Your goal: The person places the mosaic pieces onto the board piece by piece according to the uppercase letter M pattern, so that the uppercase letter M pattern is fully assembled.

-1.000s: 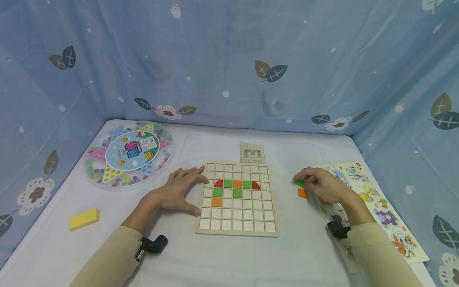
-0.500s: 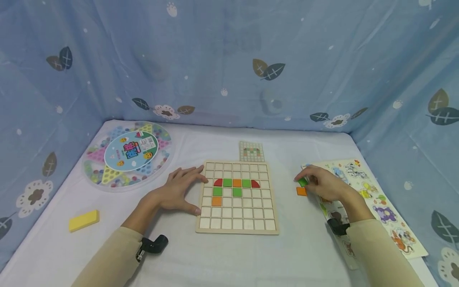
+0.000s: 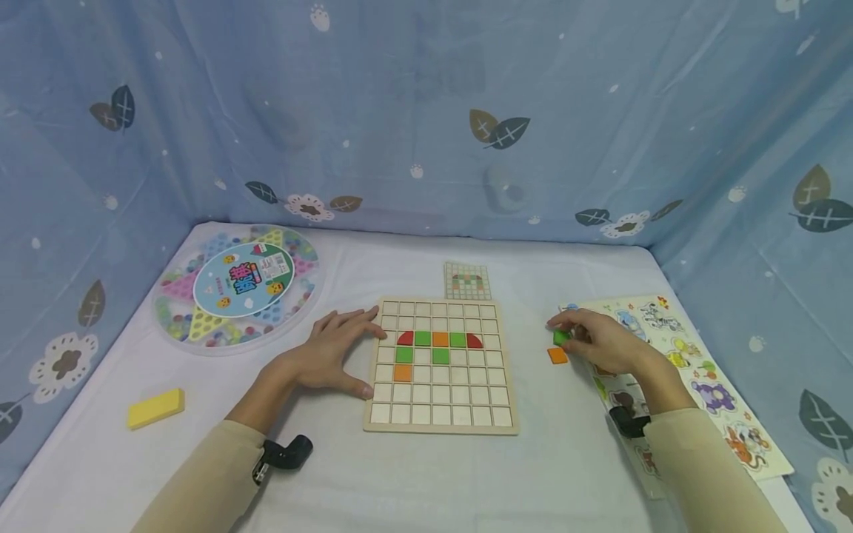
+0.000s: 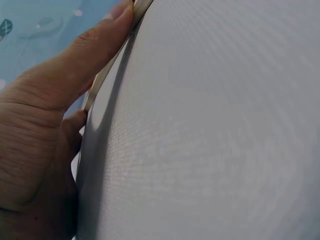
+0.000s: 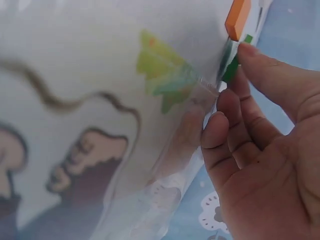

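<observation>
My left hand [image 3: 333, 352] lies at the left edge of a wooden grid board [image 3: 440, 431], thumb and fingers spread along its frame. In the left wrist view, the thumb [image 4: 95, 45] presses the board's rim. Red, green and orange tiles form a pattern on the grid. To the right of the board, my right hand [image 3: 603, 342] pinches a green square tile [image 3: 561, 337]. An orange tile [image 3: 557, 356] lies on the cloth just in front of it. The right wrist view shows thumb and fingers at the green tile [image 5: 231, 69], close to the orange one [image 5: 238, 20].
A small pattern card [image 3: 468, 281] lies behind the board. Under my right forearm is an animal picture puzzle [image 3: 716, 400]. A round game box [image 3: 243, 277] sits at the back left, with a yellow block [image 3: 156, 409] in front of it. Blue curtains [image 3: 400, 111] surround the table.
The orange tile has shifted slightly left and turned beside my right hand. The green tile has tilted within the right fingers. My left hand has stayed at the board's edge.
</observation>
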The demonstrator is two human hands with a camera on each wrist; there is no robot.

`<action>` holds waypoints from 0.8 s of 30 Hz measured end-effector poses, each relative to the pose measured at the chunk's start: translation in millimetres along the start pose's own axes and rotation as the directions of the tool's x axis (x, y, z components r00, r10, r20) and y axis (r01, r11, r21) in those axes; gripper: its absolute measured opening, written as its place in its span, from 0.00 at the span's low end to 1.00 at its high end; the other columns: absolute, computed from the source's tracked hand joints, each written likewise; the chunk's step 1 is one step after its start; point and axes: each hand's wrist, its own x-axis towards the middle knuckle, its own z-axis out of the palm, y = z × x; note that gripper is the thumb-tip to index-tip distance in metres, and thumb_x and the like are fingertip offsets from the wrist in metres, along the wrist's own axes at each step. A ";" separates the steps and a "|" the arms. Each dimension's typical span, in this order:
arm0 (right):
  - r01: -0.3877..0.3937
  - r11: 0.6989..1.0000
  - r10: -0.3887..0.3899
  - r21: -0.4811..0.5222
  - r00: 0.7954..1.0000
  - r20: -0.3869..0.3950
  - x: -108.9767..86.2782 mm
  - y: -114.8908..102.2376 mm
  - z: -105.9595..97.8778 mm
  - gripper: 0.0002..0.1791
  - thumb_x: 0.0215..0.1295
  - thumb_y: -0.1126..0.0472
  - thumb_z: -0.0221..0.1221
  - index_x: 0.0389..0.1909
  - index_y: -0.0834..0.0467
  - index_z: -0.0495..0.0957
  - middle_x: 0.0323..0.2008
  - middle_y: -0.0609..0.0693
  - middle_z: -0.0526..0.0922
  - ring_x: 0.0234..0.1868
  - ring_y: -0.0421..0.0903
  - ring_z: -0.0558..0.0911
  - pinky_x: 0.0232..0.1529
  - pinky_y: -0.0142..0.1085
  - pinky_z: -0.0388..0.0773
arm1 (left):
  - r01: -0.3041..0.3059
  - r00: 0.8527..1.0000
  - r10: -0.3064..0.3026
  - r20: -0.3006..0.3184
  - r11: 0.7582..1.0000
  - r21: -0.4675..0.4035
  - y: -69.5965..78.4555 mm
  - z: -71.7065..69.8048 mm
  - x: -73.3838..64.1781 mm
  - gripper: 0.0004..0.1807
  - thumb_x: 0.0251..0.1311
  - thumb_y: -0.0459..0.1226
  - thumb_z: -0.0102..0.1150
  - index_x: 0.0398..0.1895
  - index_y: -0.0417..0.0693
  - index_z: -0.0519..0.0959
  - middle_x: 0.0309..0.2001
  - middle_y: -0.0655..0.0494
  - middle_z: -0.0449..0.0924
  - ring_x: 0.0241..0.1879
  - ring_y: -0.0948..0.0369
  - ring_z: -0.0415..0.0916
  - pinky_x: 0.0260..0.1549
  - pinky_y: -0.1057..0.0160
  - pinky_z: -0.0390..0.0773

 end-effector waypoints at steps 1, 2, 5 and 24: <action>0.000 1.000 0.000 0.014 1.000 0.003 -0.5 -0.5 -0.5 0.20 0.70 0.66 0.63 0.62 0.56 0.78 0.52 0.55 0.81 0.39 0.46 0.75 0.37 0.36 0.75 | -0.001 1.000 0.001 0.001 1.000 0.000 0.0 0.1 0.1 0.49 0.38 0.66 0.78 0.66 0.67 0.70 0.84 0.55 0.45 0.79 0.43 0.43 0.71 0.31 0.41; 0.003 1.000 -0.003 0.026 1.000 0.004 -1.0 -0.8 -0.9 0.21 0.71 0.66 0.63 0.63 0.56 0.77 0.53 0.55 0.81 0.40 0.46 0.76 0.38 0.36 0.76 | -0.002 1.000 0.002 0.000 1.000 -0.001 0.0 0.2 0.2 0.49 0.38 0.66 0.78 0.66 0.67 0.70 0.84 0.55 0.45 0.79 0.43 0.42 0.71 0.31 0.41; 0.017 0.996 -0.017 0.083 1.000 0.003 -3.2 -2.1 -2.5 0.22 0.73 0.65 0.61 0.66 0.56 0.75 0.54 0.57 0.79 0.45 0.49 0.79 0.41 0.38 0.78 | -0.008 1.000 0.008 -0.001 1.000 0.000 -0.5 0.1 0.4 0.49 0.38 0.66 0.78 0.66 0.66 0.70 0.84 0.55 0.45 0.79 0.42 0.42 0.71 0.31 0.41; 0.152 0.907 -0.140 0.393 0.988 -0.059 -4.2 -9.1 0.1 0.19 0.77 0.63 0.57 0.65 0.62 0.75 0.64 0.66 0.76 0.61 0.53 0.80 0.54 0.30 0.78 | -0.018 1.000 0.018 -0.008 1.000 0.001 -2.1 0.9 0.7 0.49 0.39 0.67 0.78 0.66 0.66 0.69 0.84 0.54 0.45 0.79 0.42 0.44 0.70 0.31 0.42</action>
